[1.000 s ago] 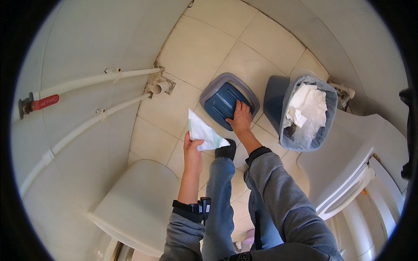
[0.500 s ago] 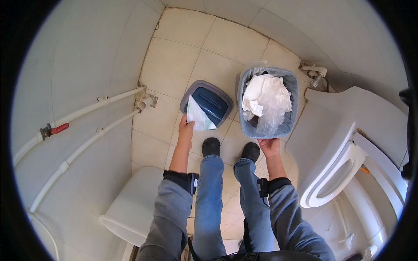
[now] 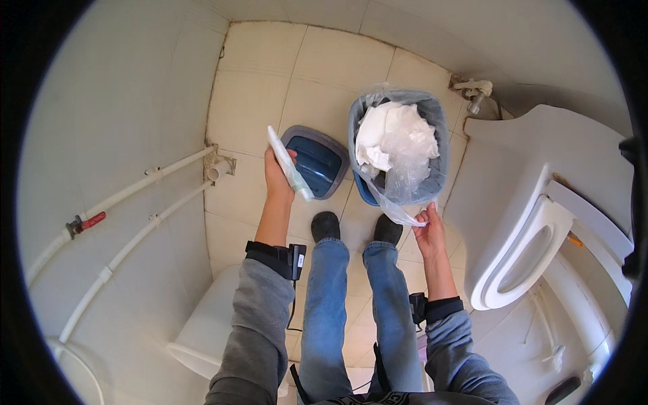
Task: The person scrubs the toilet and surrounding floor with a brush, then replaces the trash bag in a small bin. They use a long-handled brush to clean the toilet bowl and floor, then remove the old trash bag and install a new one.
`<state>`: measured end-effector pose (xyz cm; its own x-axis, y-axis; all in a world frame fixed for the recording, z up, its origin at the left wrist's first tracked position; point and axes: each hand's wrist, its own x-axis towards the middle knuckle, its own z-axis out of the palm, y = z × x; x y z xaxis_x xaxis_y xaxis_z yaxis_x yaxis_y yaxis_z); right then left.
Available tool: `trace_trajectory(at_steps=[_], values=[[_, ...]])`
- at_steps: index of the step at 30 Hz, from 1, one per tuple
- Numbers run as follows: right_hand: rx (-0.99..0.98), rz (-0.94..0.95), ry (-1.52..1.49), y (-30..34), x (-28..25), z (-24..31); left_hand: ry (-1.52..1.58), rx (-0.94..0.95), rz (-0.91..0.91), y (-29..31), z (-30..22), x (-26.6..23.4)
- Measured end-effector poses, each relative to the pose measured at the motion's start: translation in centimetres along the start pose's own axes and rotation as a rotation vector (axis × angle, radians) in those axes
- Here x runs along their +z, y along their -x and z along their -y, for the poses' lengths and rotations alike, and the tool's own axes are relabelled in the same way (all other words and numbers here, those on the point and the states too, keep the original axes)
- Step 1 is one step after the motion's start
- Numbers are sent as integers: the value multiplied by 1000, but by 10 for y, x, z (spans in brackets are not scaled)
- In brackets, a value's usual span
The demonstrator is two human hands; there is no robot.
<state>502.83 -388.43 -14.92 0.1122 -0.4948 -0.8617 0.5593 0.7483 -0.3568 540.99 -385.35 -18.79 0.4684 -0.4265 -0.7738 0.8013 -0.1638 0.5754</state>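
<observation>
My left hand is closed on a thin, flat white piece with pale green edges, which looks like a folded plastic bag. It is held over the left side of a grey-rimmed blue bin lid lying on the floor. To the right of the lid stands a blue trash bin, full of crumpled white paper and clear plastic. Between the fingers of my right hand is the edge of the clear bin liner, drawn out past the bin's near rim.
A white toilet with its ring-shaped seat is at the right, near a wall valve. Along the left wall run white pipes with a red valve handle. A white tub-like container stands at lower left.
My right hand has gone from under the bin's near rim to the liner's edge, pulling it loose toward me. My left hand has lifted and turned the folded plastic bag more upright.
</observation>
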Motion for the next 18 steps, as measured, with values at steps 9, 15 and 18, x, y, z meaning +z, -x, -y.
trace_trajectory(at_steps=[9, 15, 18], values=[[-487, -149, 819, 28, 58, 70, -769, -35, 260, -17, -38, 142], [-449, -122, 845, 15, 49, 95, -1203, -142, 366, -40, 3, 161], [-489, -113, 880, 14, 43, 93, -1018, -334, 497, -39, 6, 156]])
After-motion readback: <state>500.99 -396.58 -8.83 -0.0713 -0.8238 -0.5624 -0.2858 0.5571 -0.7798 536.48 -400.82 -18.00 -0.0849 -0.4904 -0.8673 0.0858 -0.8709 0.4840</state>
